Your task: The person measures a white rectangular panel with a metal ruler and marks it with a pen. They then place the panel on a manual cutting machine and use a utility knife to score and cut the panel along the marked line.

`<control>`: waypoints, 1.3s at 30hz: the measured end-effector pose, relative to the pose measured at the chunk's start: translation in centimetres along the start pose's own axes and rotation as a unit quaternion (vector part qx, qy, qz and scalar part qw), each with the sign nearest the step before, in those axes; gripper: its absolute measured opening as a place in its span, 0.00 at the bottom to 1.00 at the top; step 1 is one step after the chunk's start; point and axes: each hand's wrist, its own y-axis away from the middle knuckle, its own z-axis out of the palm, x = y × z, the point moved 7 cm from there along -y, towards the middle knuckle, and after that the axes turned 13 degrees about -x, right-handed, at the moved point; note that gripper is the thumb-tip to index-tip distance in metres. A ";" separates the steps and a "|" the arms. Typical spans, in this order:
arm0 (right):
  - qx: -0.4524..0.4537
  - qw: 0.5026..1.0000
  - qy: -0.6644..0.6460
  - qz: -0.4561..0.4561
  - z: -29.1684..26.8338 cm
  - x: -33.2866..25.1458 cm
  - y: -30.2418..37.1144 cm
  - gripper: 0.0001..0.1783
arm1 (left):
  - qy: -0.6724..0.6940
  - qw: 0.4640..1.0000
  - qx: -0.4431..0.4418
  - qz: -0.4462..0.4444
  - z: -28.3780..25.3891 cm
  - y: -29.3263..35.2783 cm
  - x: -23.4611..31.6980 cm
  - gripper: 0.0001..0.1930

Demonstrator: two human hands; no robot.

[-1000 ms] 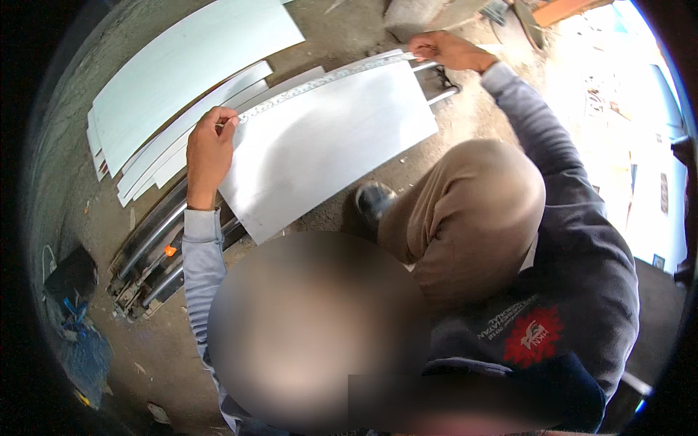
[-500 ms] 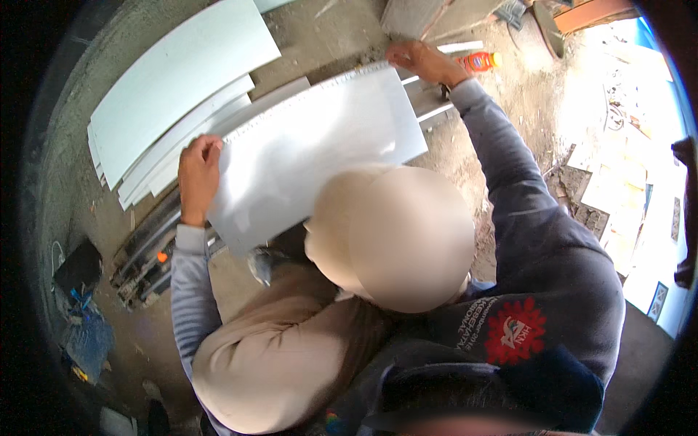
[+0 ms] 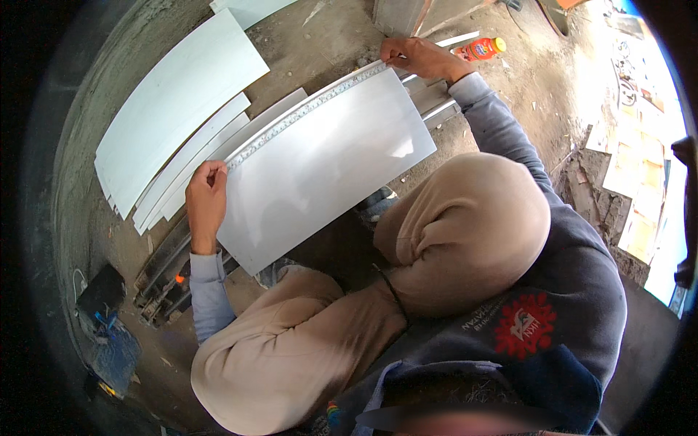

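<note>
A glossy white panel [image 3: 331, 156] lies slanted in front of my knees. Along its far long edge runs a narrow pale strip [image 3: 305, 109] with a small dark pattern. My left hand [image 3: 206, 207] is closed at the strip's left end, thumb and fingers pinched together by the panel's corner. At the far right corner my right hand [image 3: 429, 59] pinches the other end, its fingers curled over the edge. The strip looks stretched straight between both hands. What exactly lies inside each pinch is hidden by the fingers.
More white panels [image 3: 178, 94] lie stacked at the far left. Metal bars [image 3: 166, 265] lie under the panel's left side. Beyond my right hand lies a red bottle with a yellow cap [image 3: 480, 49]. A dark blue bundle [image 3: 113, 349] sits at the lower left.
The panel appears slightly lower and more of it shows, as my knee has come into view on the right. The patterned strip shows more plainly. Both hands keep their places at its ends.
</note>
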 end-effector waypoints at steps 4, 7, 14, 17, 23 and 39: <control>-0.018 0.999 -0.046 0.010 0.0 0.2 -0.3 0.07 | -0.004 1.000 -0.008 0.001 0.0 -0.2 0.3 0.12; -0.022 1.000 -0.009 -0.007 -0.5 -0.6 -0.5 0.06 | -0.004 1.000 -0.015 -0.017 -0.2 -0.4 0.1 0.12; -0.017 0.997 -0.058 0.046 -1.1 -1.0 -0.2 0.05 | -0.033 0.999 0.003 0.015 -0.5 -0.5 1.2 0.07; -0.004 0.998 -0.049 0.035 -1.4 -1.4 -0.4 0.06 | -0.024 1.000 -0.012 0.005 -0.2 -1.0 1.1 0.07; -0.027 0.998 -0.031 0.043 -1.9 -1.6 -0.3 0.10 | -0.030 0.999 -0.012 0.000 0.0 -1.4 0.9 0.08; -0.077 0.996 -0.029 0.041 -1.3 -0.4 -1.6 0.12 | -0.044 0.998 0.014 0.035 0.2 -1.7 1.0 0.08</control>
